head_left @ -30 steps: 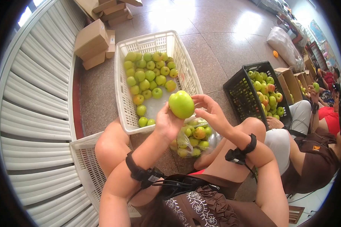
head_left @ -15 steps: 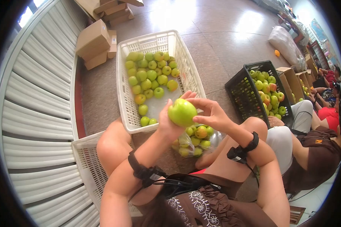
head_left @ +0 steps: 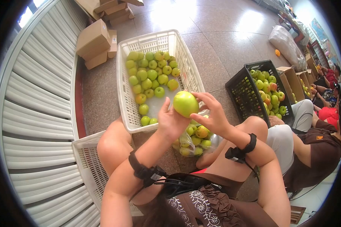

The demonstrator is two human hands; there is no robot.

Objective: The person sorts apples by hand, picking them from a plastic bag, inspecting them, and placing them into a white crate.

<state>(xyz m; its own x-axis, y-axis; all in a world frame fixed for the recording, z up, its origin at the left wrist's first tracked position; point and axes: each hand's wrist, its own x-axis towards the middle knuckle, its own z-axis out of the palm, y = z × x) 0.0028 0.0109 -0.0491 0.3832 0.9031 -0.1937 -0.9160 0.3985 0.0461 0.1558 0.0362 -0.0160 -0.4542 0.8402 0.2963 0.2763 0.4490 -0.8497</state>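
Observation:
A green apple is up above the near right part of a white plastic crate. My right hand holds it from the right with thumb and fingers. Below and left of the apple my left hand lies palm up, fingers apart and partly hidden behind the fruit; its thumb stands clear of the apple. Several green apples lie in the crate, mostly toward its far and left sides. Under my right hand is a clear plastic bag of apples.
A black crate of green and reddish apples stands at the right, beside a seated person in brown. Cardboard boxes are at the upper left, near a white radiator. More people sit at the far right.
The apple has moved slightly up and right with my right hand. My left thumb has come away from it, and the left palm is more open.

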